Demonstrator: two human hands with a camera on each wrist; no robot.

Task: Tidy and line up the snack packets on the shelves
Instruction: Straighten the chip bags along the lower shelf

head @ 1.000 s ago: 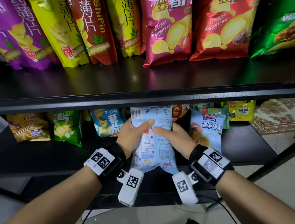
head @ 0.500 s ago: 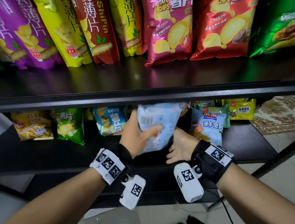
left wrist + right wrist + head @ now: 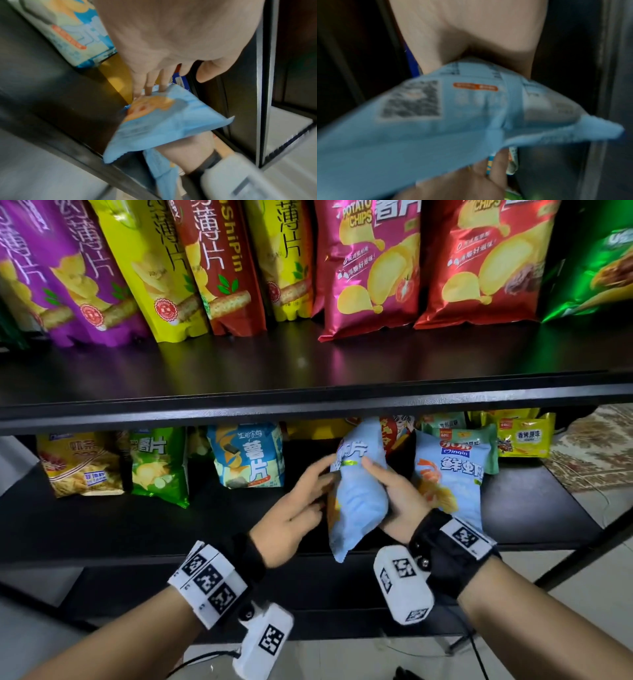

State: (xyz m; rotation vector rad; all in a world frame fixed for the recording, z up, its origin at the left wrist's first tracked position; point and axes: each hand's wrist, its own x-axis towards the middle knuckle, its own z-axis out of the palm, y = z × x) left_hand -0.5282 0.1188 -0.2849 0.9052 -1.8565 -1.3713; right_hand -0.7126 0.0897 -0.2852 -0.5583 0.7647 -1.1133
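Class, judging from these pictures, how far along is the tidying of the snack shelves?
Done: the upper shelf holds large chip bags standing in a fairly even row. In hand: the right hand grips a light blue packet in front of the lower shelf, with the left hand touching it. Left: placing it, then straightening the tilted green packet and the packets bunched behind.

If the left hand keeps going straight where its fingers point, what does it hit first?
The light blue packet: the left hand already has its fingertips at the packet's left side, with the right hand holding the other side.
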